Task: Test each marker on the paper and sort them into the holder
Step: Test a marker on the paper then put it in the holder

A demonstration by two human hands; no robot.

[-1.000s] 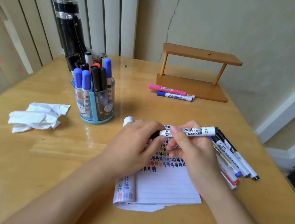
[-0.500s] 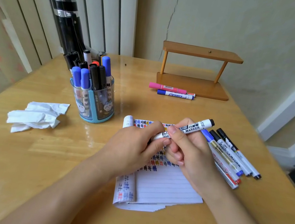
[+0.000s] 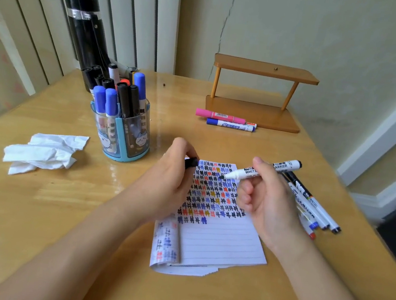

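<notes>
Since the earlier frames, the cap had been pulled off the marker and the two hands had been drawn apart. The black cap was kept pinched between the fingertips of the left hand, above the top left corner of the paper. The marker, white with a black tip, was clamped between thumb and fingers of the right hand, its bare tip pointed left and held over the upper rows of marks; whether the tip touched the sheet could not be told. The lined paper was laid on the table between the forearms, its upper half covered with rows of black, blue, red and yellow marks. A bunch of other markers was lain just right of the right hand, partly hidden by it. The holder, a clear and blue cup, was stood well left of the paper and was filled with blue and black capped markers. A crumpled tissue was lain to its left. A pink marker and a blue marker were lain touching side by side in front of a small wooden shelf.
</notes>
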